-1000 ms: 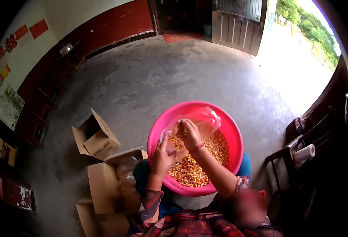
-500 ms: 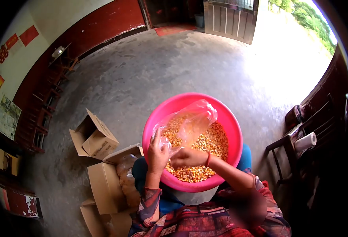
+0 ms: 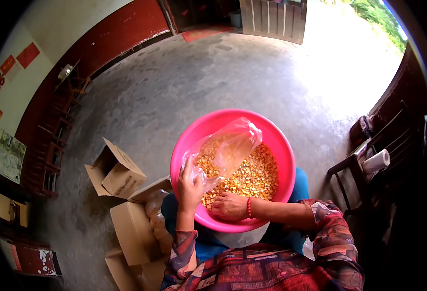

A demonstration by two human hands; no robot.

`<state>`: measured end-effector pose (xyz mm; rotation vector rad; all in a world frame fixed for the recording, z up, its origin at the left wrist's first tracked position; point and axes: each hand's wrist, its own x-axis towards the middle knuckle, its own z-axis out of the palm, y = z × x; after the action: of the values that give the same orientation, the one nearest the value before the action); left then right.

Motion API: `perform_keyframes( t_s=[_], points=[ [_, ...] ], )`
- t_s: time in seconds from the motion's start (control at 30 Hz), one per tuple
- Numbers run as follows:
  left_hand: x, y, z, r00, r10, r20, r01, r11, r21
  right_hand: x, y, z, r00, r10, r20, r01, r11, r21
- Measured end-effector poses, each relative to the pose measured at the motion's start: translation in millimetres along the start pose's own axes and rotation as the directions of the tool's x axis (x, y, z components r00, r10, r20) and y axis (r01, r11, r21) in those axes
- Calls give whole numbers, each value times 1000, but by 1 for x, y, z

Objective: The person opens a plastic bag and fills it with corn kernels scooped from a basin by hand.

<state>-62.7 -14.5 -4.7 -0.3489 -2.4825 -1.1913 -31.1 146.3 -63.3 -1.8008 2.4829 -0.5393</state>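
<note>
A wide pink basin [image 3: 285, 160] stands at my lap, holding loose yellow-orange corn kernels [image 3: 254, 177]. At the basin's left side, my left hand [image 3: 190, 189] is closed on the edge of a clear plastic bag [image 3: 237, 140]. The bag lies slanted across the basin above the corn, its far end puffed out. My right hand [image 3: 230, 206], with a red bead bracelet at the wrist, is palm down in the corn near the front rim. Its fingers curl into the kernels, and their tips are hidden.
Open cardboard boxes [image 3: 131, 230] stand left of my legs, one with filled clear bags [image 3: 160, 228] inside. Another open box [image 3: 119, 172] sits farther out. A wooden chair [image 3: 354, 174] at the right bears a white roll [image 3: 377, 161]. Concrete floor [image 3: 145, 92] surrounds the basin.
My right hand has moved from the bag's near edge down into the corn at the basin's front. My left hand keeps its hold on the bag. The camera view has shifted slightly.
</note>
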Motion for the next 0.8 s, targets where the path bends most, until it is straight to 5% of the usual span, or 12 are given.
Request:
perform_keyframes(
  t_s=[0.1, 0.17, 0.3, 0.4, 0.57, 0.8],
  points=[
    [0, 2, 0, 1000, -5, 1, 5, 1000, 5, 1, 3, 8, 997, -35, -69, 37, 999, 16],
    [1, 3, -1, 1000, -2, 4, 2, 1000, 4, 2, 0, 1, 985, 167, -53, -151, 962, 226],
    [2, 8, -3, 999, -46, 22, 47, 998, -35, 6, 0, -11, 933, 282, -225, -155, 876, 457],
    [2, 9, -3, 999, -45, 30, 46, 999, -26, 9, 4, -12, 783, 505, -364, -162, 731, 663],
    [1, 5, -1, 998, -38, 59, 39, 999, -6, 6, 7, -13, 767, 503, -397, -272, 817, 509],
    [0, 4, 0, 998, -34, 56, 33, 999, 13, 6, 6, -11, 943, 312, -113, -274, 924, 265]
  ],
)
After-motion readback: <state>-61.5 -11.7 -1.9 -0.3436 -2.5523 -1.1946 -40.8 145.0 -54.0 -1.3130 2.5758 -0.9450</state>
